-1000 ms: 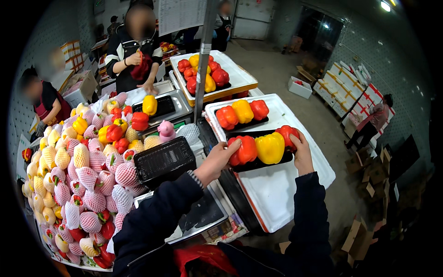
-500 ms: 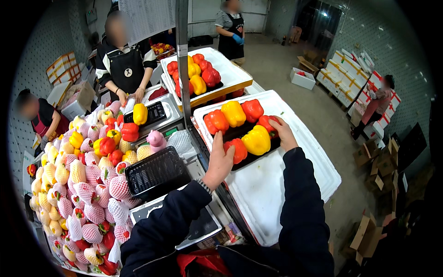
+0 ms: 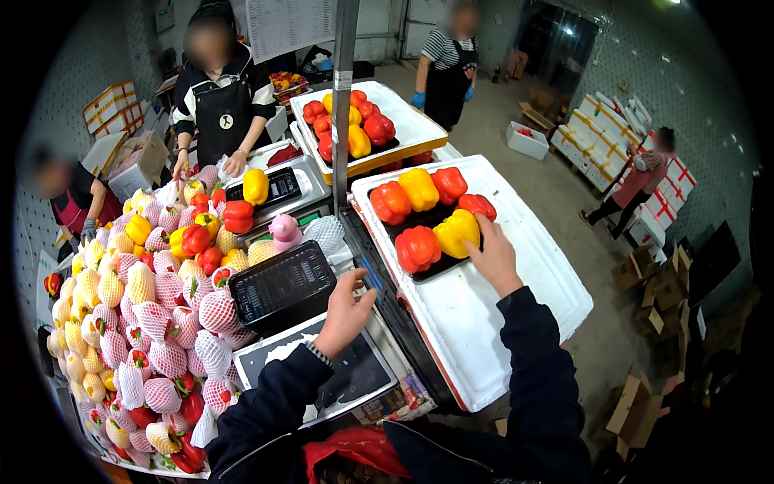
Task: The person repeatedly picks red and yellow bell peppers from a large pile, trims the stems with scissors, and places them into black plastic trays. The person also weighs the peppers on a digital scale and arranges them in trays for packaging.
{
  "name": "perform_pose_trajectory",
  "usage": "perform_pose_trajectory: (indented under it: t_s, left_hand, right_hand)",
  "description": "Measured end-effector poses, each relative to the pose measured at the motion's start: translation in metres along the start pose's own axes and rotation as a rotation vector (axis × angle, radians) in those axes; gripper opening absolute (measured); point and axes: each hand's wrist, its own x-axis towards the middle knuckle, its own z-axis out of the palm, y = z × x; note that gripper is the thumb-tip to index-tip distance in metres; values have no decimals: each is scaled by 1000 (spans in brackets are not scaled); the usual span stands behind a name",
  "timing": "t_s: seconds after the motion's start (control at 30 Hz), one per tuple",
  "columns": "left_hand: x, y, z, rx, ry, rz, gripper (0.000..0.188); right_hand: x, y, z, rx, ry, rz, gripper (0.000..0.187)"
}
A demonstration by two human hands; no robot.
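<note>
Grips wide: L hand empty, R hand by yellow pepper; 2 trays filled, R's 10 o'clk; black tray unfilled.

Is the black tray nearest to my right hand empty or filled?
Filled: two red bell peppers and a yellow bell pepper sit in the black tray.

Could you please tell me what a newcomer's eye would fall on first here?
Probably the heap of foam-netted peppers filling the left side. Next, two rows of red and yellow peppers on the white tray right of centre, with the right hand at the nearer row. A pink figurine stands out, just beyond the black tray near the middle.
</note>
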Motion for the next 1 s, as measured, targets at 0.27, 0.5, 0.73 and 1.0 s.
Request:
perform_pose_trajectory:
  t_s: [0.27,0.5,0.73,1.0]
  left_hand:
    - [-20,17,-13,132,43,182,44]
    - [10,35,12,352,65,412,53]
    - [61,47,57,565,14,502,76]
    - [85,36,73,526,-80,446,71]
  right_hand:
    - [5,-9,21,57,-177,256,79]
    - [-6,8,38,154,-66,201,73]
    - [8,-10,21,70,-164,193,75]
    - [22,18,27,328,-145,103,70]
